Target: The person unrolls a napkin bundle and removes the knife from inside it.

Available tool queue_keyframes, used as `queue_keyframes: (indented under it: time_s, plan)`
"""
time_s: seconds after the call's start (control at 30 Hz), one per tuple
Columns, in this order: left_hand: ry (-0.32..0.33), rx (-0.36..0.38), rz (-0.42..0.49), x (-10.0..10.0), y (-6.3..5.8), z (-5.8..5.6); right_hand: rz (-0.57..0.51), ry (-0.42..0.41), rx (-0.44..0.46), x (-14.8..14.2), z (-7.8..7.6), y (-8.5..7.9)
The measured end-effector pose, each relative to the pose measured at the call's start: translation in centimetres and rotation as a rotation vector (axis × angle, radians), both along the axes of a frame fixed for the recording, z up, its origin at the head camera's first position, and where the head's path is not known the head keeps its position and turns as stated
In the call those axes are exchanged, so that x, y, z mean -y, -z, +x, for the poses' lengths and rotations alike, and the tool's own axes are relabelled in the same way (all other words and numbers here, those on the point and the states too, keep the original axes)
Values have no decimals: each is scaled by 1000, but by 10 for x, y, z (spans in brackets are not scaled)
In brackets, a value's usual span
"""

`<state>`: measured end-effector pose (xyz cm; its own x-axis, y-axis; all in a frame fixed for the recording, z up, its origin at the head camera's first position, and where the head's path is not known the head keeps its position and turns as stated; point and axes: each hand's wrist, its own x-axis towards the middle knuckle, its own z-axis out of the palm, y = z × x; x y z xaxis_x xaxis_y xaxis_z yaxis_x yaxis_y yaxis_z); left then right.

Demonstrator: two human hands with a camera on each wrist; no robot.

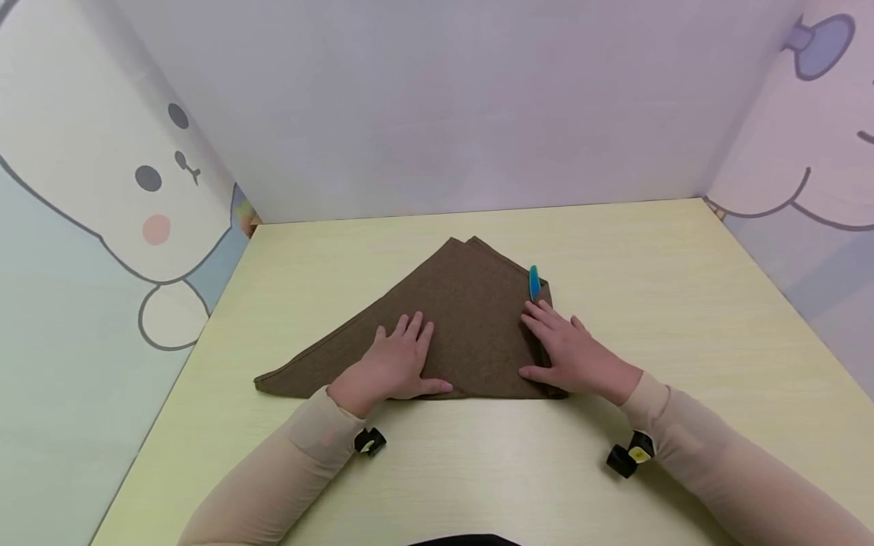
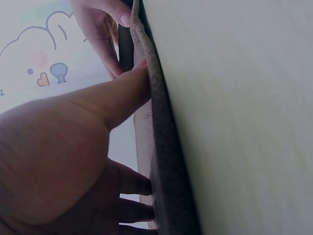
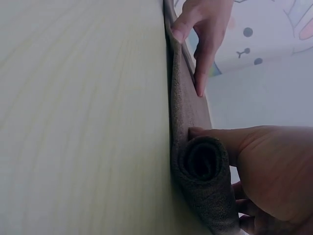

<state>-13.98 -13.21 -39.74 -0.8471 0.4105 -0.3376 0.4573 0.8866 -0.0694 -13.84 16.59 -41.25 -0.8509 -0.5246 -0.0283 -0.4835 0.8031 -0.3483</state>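
A brown cloth (image 1: 471, 318), folded into a rough triangle, lies on the table with its right edge curled into a small roll (image 3: 203, 181). My left hand (image 1: 392, 364) rests on its middle, fingers straight and spread, thumb along the front edge. Over the rolled edge lies my right hand (image 1: 576, 353), its fingers extended and pointing to the far left. In the right wrist view its thumb touches the cloth beside the roll's end. A narrow blue strip (image 1: 535, 282) stands out at the roll just beyond the right fingertips.
The pale wooden table (image 1: 683, 303) extends around the cloth. A plain white wall (image 1: 437, 114) rises at its back edge, with cartoon-printed panels (image 1: 89, 189) at both sides. The cloth's long point (image 1: 273, 381) reaches out to the left.
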Motion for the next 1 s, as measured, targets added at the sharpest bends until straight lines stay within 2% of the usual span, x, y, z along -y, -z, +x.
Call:
queue_keyframes:
  time_s: [0.67,1.0]
  plan:
    - [-1,-2,15,3,-2,2,35,8,-39,-7,2,-1]
    - [0,-1,22,4,-2,5,55,26,-27,-12,4,-3]
